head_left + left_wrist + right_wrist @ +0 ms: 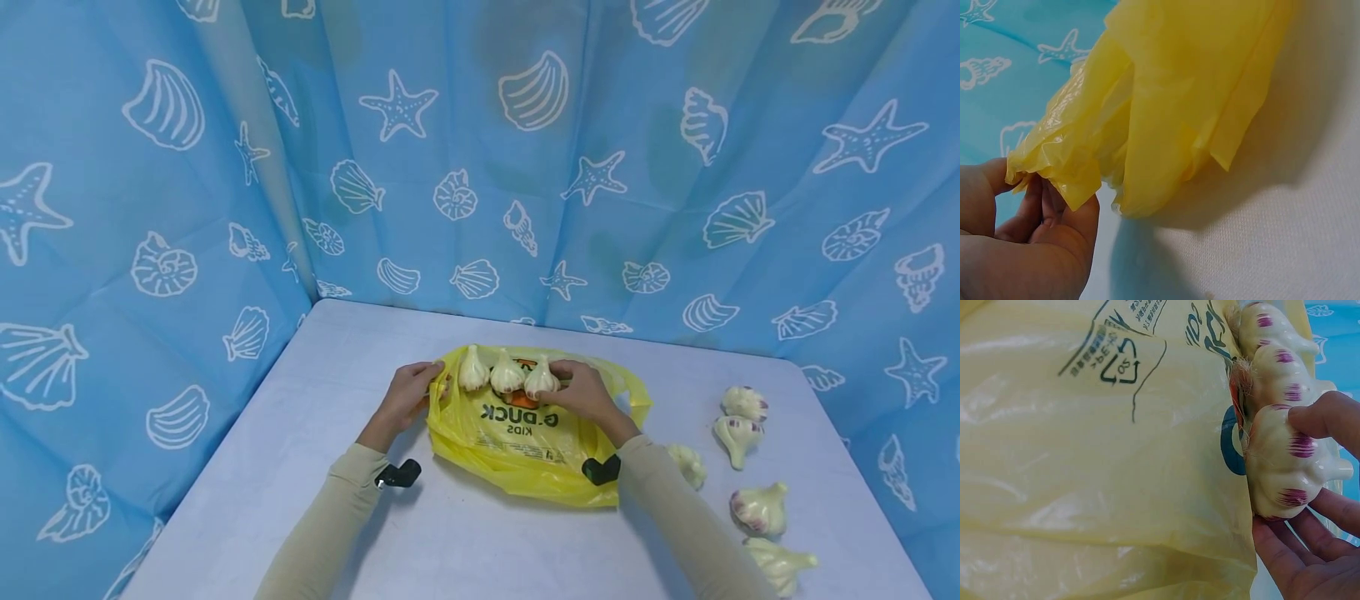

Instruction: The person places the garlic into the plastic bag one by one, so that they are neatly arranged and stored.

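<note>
A yellow plastic bag (465, 442) lies spread on the table, its printed lettering reading mirrored. Along its far part sit three garlic bulbs in a row: a left bulb (473, 372), a middle bulb (507, 375) and a right bulb (542, 381). My right hand (583, 392) grips the right bulb, thumb on one side and fingers beneath, as the right wrist view shows. Purple streaks mark this bulb (1285, 465). At the bag's left end, my left hand (407, 392) pinches a gathered edge of the yellow plastic (1054, 169) between thumb and fingers.
On the right of the white table (247, 467) lie several more garlic bulbs, among them a far one (745, 402), one near the right sleeve (686, 465) and one at the front (778, 567). A blue shell-print curtain (465, 242) encloses the table's back and sides.
</note>
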Available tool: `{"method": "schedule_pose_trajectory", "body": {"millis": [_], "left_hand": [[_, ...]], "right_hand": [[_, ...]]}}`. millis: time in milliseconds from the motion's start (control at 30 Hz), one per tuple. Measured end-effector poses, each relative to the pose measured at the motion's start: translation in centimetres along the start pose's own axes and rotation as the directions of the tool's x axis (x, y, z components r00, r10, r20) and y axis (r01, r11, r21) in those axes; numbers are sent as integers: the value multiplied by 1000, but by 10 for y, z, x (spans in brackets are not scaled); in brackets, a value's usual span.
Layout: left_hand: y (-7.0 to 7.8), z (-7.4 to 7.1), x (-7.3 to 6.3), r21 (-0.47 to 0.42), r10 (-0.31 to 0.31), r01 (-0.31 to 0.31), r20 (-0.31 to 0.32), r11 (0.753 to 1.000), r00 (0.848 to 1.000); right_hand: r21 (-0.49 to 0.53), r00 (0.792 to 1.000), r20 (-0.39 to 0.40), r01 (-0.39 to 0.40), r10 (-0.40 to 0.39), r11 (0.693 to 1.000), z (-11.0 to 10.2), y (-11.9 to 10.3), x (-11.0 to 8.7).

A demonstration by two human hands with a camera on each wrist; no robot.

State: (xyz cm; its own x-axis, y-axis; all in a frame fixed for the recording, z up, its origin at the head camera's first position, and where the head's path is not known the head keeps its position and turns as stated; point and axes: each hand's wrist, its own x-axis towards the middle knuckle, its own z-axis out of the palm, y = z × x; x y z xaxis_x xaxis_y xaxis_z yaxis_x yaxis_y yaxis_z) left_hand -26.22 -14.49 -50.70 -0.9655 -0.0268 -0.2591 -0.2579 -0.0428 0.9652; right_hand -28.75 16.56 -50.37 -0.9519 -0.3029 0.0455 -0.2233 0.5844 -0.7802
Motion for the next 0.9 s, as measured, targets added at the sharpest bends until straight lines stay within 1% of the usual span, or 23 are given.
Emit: {"method": "schedule_pose_trajectory", "body": {"millis": [167, 333, 500, 667, 800, 900], "left_hand": [[1, 0, -1, 6, -1, 1, -6, 1000, 1000], [1, 0, 1, -3, 2, -2, 2, 1000, 1000], [2, 0, 2, -4, 4, -4, 7, 1000, 1000], [2, 1, 1, 5, 6, -6, 3, 1000, 1000], [3, 1, 1, 13, 2, -2, -4, 1000, 1000], [3, 1, 0, 7, -2, 2, -16, 1000, 1000]], "right_hand": [[-4, 1000, 6, -8, 8, 1000, 1, -1, -1], [0, 1000, 6, -1, 1, 1000, -1, 0, 0], [4, 1000, -5, 1, -1, 1000, -7, -6, 0], [34, 999, -28, 44, -43, 998, -23, -18, -2], [29, 993, -77, 95, -92, 995, -42, -29, -2], [25, 987, -115, 112, -108, 993, -58, -39, -2]]}}
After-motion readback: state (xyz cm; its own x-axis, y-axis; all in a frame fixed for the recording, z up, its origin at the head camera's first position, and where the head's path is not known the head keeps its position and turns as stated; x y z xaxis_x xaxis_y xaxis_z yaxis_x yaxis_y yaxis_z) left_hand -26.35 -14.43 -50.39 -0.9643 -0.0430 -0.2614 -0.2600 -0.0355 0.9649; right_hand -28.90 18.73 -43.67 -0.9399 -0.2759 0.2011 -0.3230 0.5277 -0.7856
